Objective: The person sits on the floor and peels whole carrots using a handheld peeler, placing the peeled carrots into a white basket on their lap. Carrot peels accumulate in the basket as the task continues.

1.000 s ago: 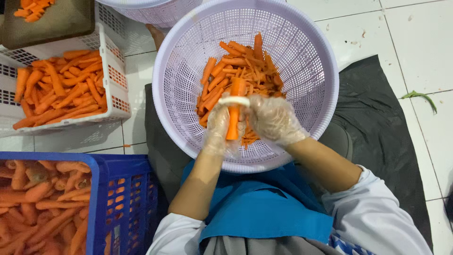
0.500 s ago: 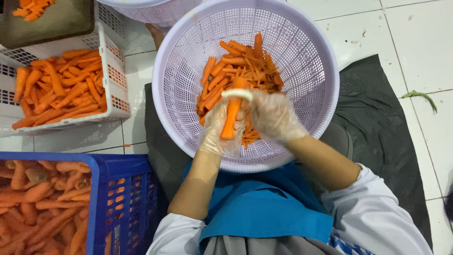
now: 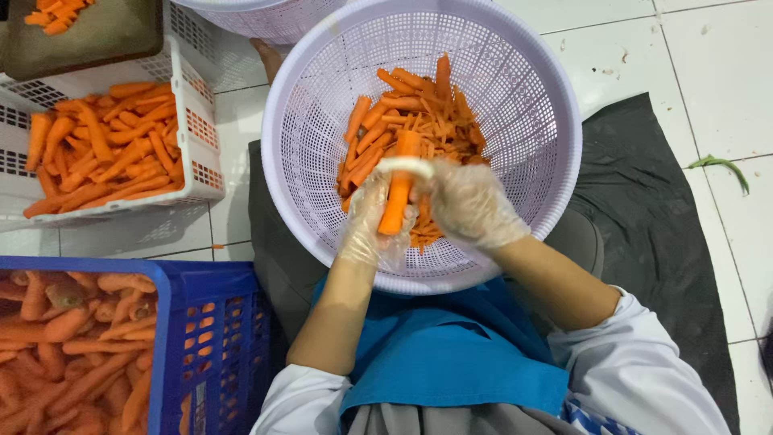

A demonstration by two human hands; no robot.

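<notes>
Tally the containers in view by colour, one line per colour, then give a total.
Lavender round baskets: 2, the one under the hands and another at the top edge.
White crates: 1, holding peeled carrots.
Blue crates: 1, holding unpeeled carrots.
Total: 4.
The left hand holds a carrot over the near basket; the right hand holds a white peeler.

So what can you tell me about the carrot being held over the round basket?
The carrot is bright orange, smooth and clean-looking, roughly upright with its narrower end down. The gloved left hand grips its lower part, while the gloved right hand holds a white peeler across its upper part. It sits above the lavender perforated basket, over a heap of peeled carrots and shavings.
</notes>
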